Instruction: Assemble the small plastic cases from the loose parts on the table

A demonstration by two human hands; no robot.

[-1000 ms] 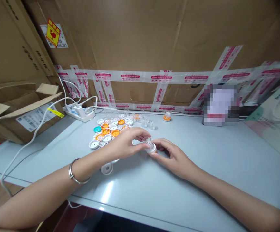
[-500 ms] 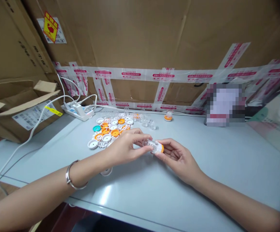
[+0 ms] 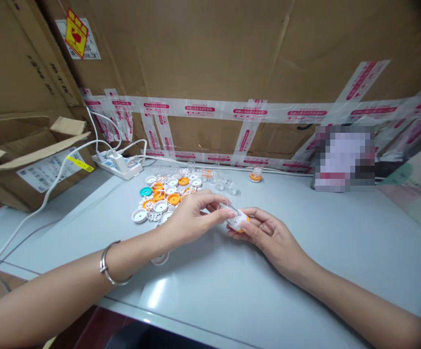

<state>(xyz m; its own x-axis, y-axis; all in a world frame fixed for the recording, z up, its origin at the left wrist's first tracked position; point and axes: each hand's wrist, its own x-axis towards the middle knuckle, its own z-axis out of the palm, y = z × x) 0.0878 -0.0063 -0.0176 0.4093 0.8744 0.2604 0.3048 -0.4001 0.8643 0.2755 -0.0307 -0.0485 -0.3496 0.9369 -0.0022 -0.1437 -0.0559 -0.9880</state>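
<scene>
Between my hands is a small clear plastic container with a white and orange base [image 3: 238,221], tilted with its clear end to the left. My left hand [image 3: 203,213] pinches the clear end between thumb and fingers. My right hand [image 3: 268,235] grips the base, its thumb over the white part. Just beyond my left hand lies a pile of loose plastic parts: orange caps [image 3: 173,199], white caps [image 3: 139,215], a teal cap [image 3: 146,192] and clear pieces [image 3: 220,183]. A similar clear piece on an orange base [image 3: 256,175] stands upright farther back.
A large taped cardboard box [image 3: 203,58] walls off the table's back. At left are an open carton [image 3: 32,165] and a power strip [image 3: 119,167] with white cables. A blurred-out object [image 3: 344,160] stands at back right, beside a pale box [image 3: 417,184]. One white cap [image 3: 160,259] sits under my left forearm.
The container has tilted more and shifted slightly right in my fingers. My right thumb has moved onto its white part. The whole view has shifted slightly.
</scene>
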